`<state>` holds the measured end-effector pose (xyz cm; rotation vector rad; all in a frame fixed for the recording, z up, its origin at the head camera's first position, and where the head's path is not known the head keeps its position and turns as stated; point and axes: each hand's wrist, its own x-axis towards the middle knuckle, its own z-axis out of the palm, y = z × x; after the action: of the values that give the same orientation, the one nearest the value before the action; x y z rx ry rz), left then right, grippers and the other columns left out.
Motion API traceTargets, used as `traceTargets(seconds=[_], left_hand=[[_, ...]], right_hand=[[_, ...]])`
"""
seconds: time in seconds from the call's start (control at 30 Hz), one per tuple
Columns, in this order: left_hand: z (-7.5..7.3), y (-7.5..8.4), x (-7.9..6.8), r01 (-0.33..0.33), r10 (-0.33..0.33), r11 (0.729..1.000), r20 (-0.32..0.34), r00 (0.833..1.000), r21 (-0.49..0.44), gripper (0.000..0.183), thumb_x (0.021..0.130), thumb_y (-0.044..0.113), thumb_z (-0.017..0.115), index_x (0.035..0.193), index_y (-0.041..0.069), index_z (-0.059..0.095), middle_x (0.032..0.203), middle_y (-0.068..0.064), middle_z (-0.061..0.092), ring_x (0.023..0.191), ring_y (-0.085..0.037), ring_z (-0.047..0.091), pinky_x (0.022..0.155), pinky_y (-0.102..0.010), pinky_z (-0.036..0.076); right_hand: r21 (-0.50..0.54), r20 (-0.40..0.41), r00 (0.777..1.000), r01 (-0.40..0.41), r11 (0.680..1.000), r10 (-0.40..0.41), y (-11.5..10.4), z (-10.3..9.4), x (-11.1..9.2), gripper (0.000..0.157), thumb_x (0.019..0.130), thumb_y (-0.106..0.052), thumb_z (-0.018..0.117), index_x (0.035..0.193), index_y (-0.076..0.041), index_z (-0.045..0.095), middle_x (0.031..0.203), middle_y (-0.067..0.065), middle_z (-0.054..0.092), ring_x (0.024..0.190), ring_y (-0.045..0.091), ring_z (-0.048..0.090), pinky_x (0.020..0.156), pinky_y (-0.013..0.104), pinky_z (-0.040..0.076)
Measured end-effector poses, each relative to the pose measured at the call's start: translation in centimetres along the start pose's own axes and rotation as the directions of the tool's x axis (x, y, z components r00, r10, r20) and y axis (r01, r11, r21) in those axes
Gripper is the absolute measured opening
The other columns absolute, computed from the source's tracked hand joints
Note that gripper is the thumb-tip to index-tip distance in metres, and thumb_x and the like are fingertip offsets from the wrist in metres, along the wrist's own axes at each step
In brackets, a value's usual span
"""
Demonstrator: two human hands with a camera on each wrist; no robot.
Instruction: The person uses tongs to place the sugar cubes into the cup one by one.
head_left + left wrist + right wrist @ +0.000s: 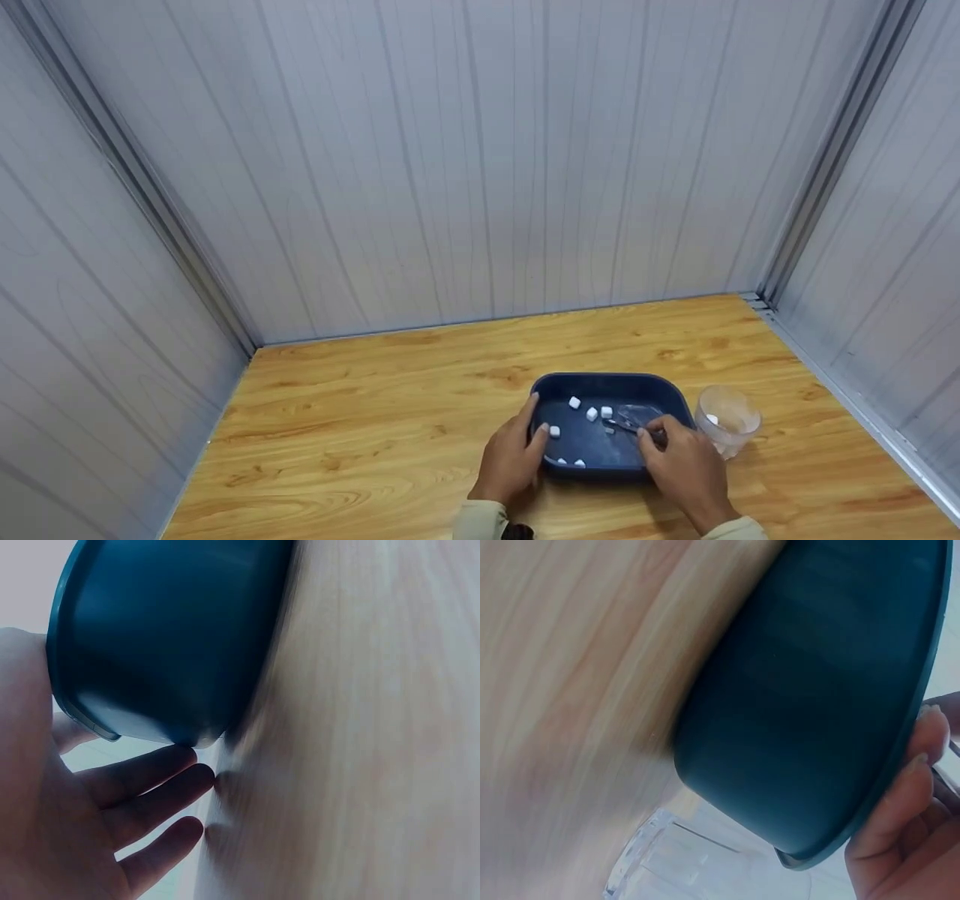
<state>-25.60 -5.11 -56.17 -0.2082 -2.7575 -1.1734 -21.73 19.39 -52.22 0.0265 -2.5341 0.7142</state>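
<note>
A dark blue rectangular tray [600, 474] sits on the table, with several small white cubes [574, 403] scattered in it. My left hand [511, 457] holds the tray's left end, thumb at the rim and fingers along the outer wall; in the left wrist view the lower fingertips [196, 778] reach down near the tabletop. Over the tray's right side, my right hand [686, 461] pinches dark-handled metal tweezers [626, 426]. Their tips are low inside the tray, just below two of the cubes. Right fingers [900, 795] are close against the tray's outer rim.
Right of the tray stands a clear glass [729, 420] with white cubes inside, close beside my right hand. A shiny, see-through patch [637, 414] shows on the tray floor. The wood-grain table [360, 420] is enclosed by pale panel walls [450, 165] at the back and sides.
</note>
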Motion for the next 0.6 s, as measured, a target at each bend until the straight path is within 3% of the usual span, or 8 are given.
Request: traceTargets(seconds=[0.4, 0.6], left_hand=[[0.24, -0.43, -0.55, 0.013, -0.013, 1.0, 0.006, 1.0, -0.016, 0.052, 0.094, 0.042, 0.048, 0.143, 0.036, 0.032, 0.134, 0.001, 0.049, 0.121, -0.018, 0.046, 0.099, -0.041, 0.037], [-0.13, -0.08, -0.26, -0.032, 0.032, 0.999, -0.01, 0.999, -0.018, 0.052, 0.094, 0.041, 0.048, 0.144, 0.034, 0.033, 0.134, 0.001, 0.05, 0.121, -0.017, 0.046, 0.098, -0.041, 0.038]], right_hand=[[-0.007, 0.024, 1.0, 0.003, 1.0, -0.003, 0.11, 0.74, -0.17, 0.014, 0.077, -0.025, 0.071, 0.08, -0.013, 0.066, 0.074, 0.005, 0.067, 0.064, 0.022, 0.061, 0.056, 0.045, 0.046], [-0.017, -0.004, 0.999, 0.034, 0.999, -0.035, 0.15, 0.81, 0.07, 0.015, 0.076, -0.026, 0.073, 0.079, -0.013, 0.066, 0.074, 0.005, 0.068, 0.062, 0.022, 0.062, 0.054, 0.044, 0.046]])
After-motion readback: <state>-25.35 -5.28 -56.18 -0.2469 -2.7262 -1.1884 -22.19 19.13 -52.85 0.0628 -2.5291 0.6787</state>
